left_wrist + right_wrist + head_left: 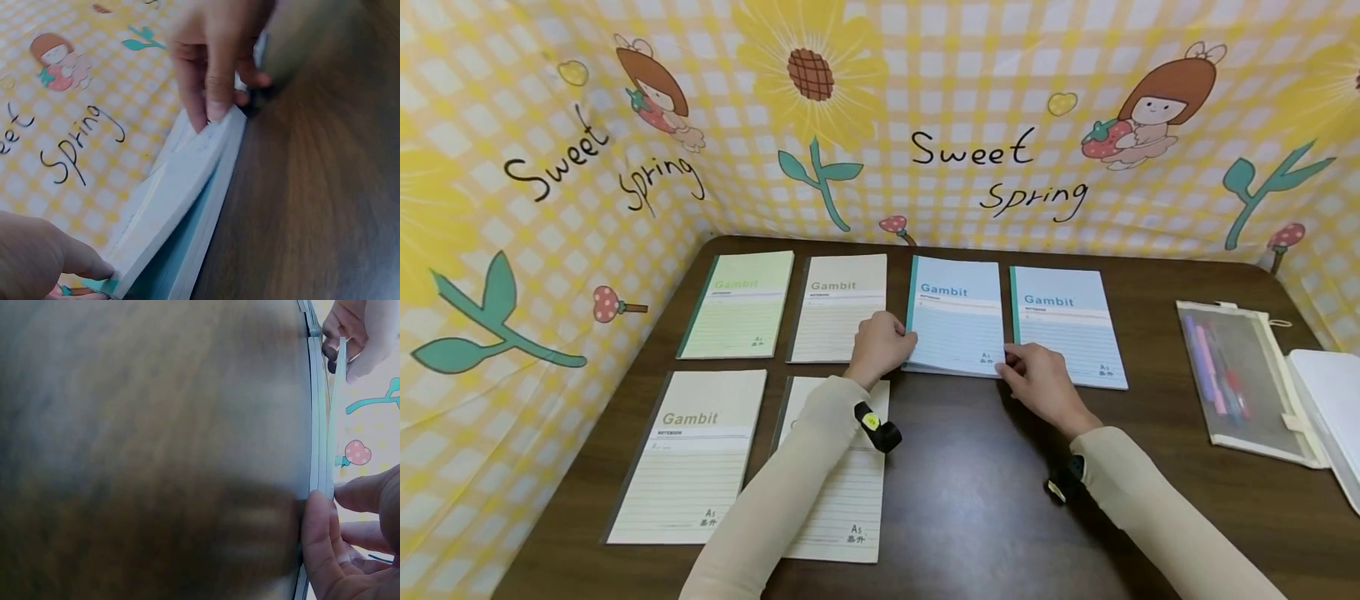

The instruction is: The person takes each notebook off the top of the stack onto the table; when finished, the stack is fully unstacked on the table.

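Observation:
My left hand (880, 346) pinches the near left corner of a blue notebook (958, 312) with a green spine. That corner is raised, and in the left wrist view a gap shows between the notebook (178, 200) and more notebooks (209, 212) beneath it. At the near right corner of this stack, my right hand (1043, 379) holds the edges between thumb and fingers; the right wrist view shows the thumb and fingers (320, 534) against them. Another blue notebook (1063, 304) lies just right of the stack, partly behind my right hand.
A green notebook (737, 308) and a cream notebook (842, 292) lie back left. Two more cream ones, a left notebook (692, 467) and a notebook under my left forearm (842, 521), lie nearer. A mesh pen pouch (1262, 367) and a white object (1330, 400) lie right. Patterned cloth (955, 83) stands behind.

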Motion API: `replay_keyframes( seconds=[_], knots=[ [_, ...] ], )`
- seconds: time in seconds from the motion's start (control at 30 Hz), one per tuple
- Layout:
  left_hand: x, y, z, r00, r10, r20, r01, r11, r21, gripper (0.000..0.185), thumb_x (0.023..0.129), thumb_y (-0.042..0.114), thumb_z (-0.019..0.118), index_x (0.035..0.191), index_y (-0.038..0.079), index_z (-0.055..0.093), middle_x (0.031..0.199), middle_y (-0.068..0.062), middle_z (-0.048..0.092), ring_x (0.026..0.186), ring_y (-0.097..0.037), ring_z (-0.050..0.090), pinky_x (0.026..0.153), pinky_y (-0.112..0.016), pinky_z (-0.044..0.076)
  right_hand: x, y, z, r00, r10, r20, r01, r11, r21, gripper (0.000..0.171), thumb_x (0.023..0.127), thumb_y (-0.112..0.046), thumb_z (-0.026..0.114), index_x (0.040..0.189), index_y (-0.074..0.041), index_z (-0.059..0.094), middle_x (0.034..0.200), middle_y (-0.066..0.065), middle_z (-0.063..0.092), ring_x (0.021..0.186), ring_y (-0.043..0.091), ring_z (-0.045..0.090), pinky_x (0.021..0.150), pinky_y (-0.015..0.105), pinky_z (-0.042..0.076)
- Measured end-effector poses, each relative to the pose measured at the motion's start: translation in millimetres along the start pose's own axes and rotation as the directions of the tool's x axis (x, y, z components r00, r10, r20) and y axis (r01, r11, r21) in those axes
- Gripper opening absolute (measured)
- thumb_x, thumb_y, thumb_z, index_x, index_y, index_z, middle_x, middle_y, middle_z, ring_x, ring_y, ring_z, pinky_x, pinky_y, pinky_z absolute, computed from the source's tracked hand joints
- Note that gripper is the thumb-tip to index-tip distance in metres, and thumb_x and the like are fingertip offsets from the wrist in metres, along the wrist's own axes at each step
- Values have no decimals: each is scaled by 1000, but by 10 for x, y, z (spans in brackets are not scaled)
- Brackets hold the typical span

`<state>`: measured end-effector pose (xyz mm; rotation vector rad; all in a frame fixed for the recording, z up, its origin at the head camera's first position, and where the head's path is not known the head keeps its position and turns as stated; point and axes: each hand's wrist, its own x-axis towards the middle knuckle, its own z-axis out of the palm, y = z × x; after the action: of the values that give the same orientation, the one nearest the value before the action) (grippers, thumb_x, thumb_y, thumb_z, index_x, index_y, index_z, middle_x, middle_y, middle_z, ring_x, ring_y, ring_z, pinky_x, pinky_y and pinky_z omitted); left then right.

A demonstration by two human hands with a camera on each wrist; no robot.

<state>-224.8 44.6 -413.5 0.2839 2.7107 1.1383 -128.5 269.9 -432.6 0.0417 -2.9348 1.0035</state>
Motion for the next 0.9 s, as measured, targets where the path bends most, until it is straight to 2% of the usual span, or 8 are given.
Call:
replay_keyframes(
  seconds=[0.1, 0.27, 0.4, 0.6, 0.77, 0.9],
  knots=[
    [26, -17, -5, 999, -32, 26, 33, 999, -43, 25, 88, 17, 63, 68, 3, 65, 63, -6, 60, 58, -17, 53, 49, -24, 40, 1, -6, -3, 1000, 2, 2, -2, 1000, -4, 36, 94, -9, 60, 125, 10, 58, 93, 19, 68, 54, 9, 61, 60, 32, 55],
    [77, -31, 9, 996, -62, 57, 66, 995, -72, 20, 89, 17, 64, 94, -2, 70, 85, -14, 71, 74, -22, 64, 63, -29, 50, 9, -2, -2, 1000, -6, -5, 6, 1000, -4, 31, 94, -10, 61, 120, 7, 62, 88, 16, 68, 53, 8, 60, 58, 30, 54],
    [112, -39, 12, 990, -72, 124, 90, 984, -152, 27, 93, 14, 62, 112, -6, 64, 98, -17, 71, 82, -25, 68, 68, -30, 54, 13, 10, 10, 1000, -3, 4, 3, 1000, 9, 29, 95, -10, 60, 119, 6, 62, 83, 13, 67, 53, 8, 60, 57, 28, 53],
    [128, -105, 21, 963, -121, 242, 190, 939, -287, 30, 97, 10, 55, 122, -6, 51, 114, -19, 60, 91, -20, 57, 67, -25, 50, 13, 22, 8, 999, 37, 32, -38, 999, 30, 37, 97, -12, 56, 128, 9, 56, 79, 10, 65, 54, 9, 60, 55, 26, 53],
    [38, -176, -33, 958, -105, 268, 203, 906, -371, 28, 98, 5, 51, 123, -8, 47, 115, -21, 56, 93, -20, 53, 71, -26, 50, 4, 26, -6, 1000, 17, 19, -18, 999, 28, 37, 97, -10, 55, 129, 10, 54, 82, 12, 67, 55, 10, 61, 55, 26, 53],
    [-177, -244, -115, 955, -112, 273, 226, 873, -431, 28, 97, 0, 51, 123, -9, 47, 113, -21, 57, 94, -20, 55, 71, -25, 51, 0, 24, -11, 1000, 6, 21, -6, 1000, 26, 37, 96, -7, 56, 129, 11, 54, 90, 16, 69, 57, 10, 62, 54, 25, 53]
  ],
)
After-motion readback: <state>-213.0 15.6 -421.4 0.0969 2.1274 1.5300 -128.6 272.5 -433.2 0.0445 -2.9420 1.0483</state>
